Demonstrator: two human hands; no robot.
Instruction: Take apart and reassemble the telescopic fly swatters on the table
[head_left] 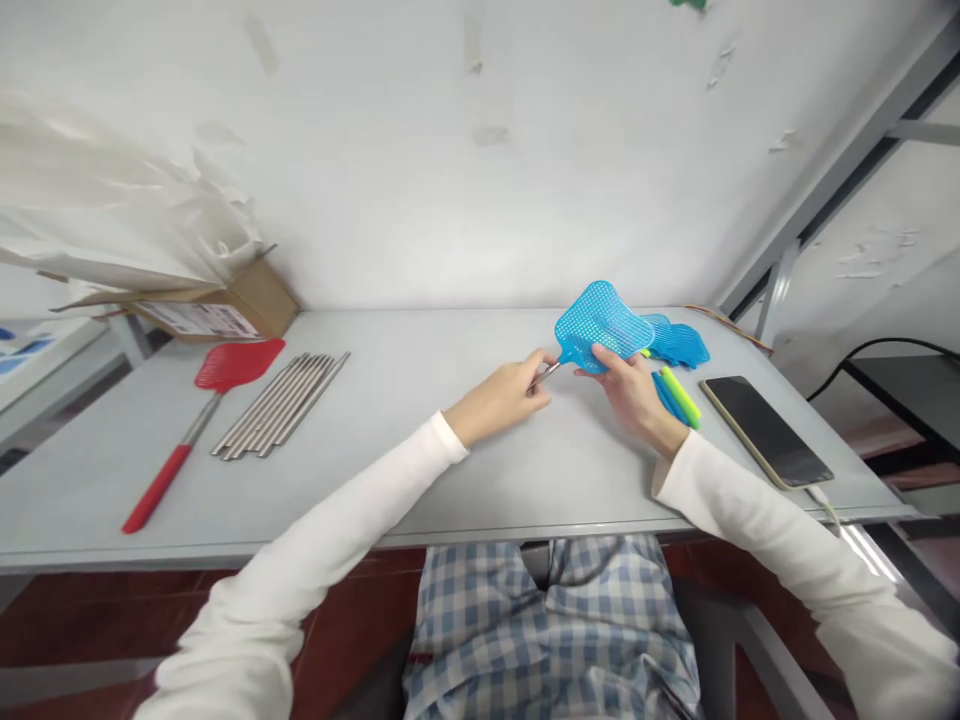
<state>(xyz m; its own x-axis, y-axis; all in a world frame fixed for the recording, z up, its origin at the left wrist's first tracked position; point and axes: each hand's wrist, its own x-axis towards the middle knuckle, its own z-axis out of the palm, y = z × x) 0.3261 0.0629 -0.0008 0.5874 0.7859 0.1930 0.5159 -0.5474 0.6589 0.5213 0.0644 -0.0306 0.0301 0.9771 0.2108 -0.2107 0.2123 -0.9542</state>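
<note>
My right hand grips a blue perforated fly swatter head near its neck, thumb on top. A short metal rod meets the neck of that head, and my left hand is closed around the rod. The rod's other end is hidden in my left fingers. Just beyond my right hand lie more blue swatter heads. Beside my right wrist are a yellow-green handle grip and blue grips, partly covered by the hand.
On the left of the grey table lie a red fly swatter and a row of several metal rods. A cardboard box stands at the back left. A phone with a cable rests on the right.
</note>
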